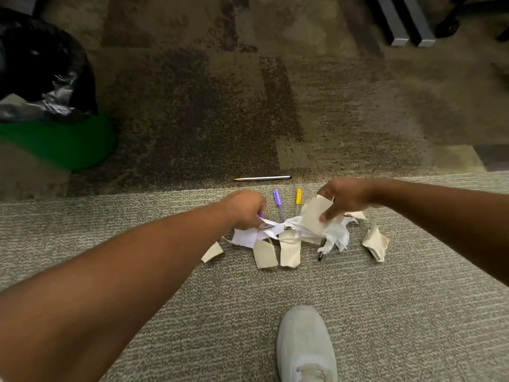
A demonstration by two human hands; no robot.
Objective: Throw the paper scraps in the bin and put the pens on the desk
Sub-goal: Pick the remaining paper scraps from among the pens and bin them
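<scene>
Beige and white paper scraps (289, 244) lie in a loose heap on the grey carpet (192, 299), and that heap serves as the landmark for everything else. Both bare arms reach down to it from the near side. The left hand (246, 209) is at the heap's left end, its fingers curled down onto a white scrap (245, 237); a bit of purple shows under the fingers, though whether it grips paper, a pen or both is hard to tell. The right hand (345, 198) is at the heap's right end, pinching a beige scrap (314, 213) between thumb and fingers and holding it raised above the crumpled white paper (334, 234).

Just beyond the heap, between the two hands, a purple-capped pen (278, 202) and a yellow-capped pen (298, 201) lie side by side, their lower ends tucked under the paper. A black pen tip (320, 256) pokes out from under the crumpled white paper on the heap's near side. Farther beyond the heap, on the edge of the darker brown carpet (220, 106), lies a pencil (263, 178), crosswise and apart from everything.

To the right of the heap sits one crumpled beige scrap (374, 242) by itself; to the left, a small beige piece (212, 252) lies just off the pile. Well away to the far left of the heap stands a green bin (60, 142) lined with a black bag (41, 70). Near side of the heap, a pale shoe (305, 346) rests on the carpet. Grey furniture legs (405, 23) stand far beyond the heap to the right.
</scene>
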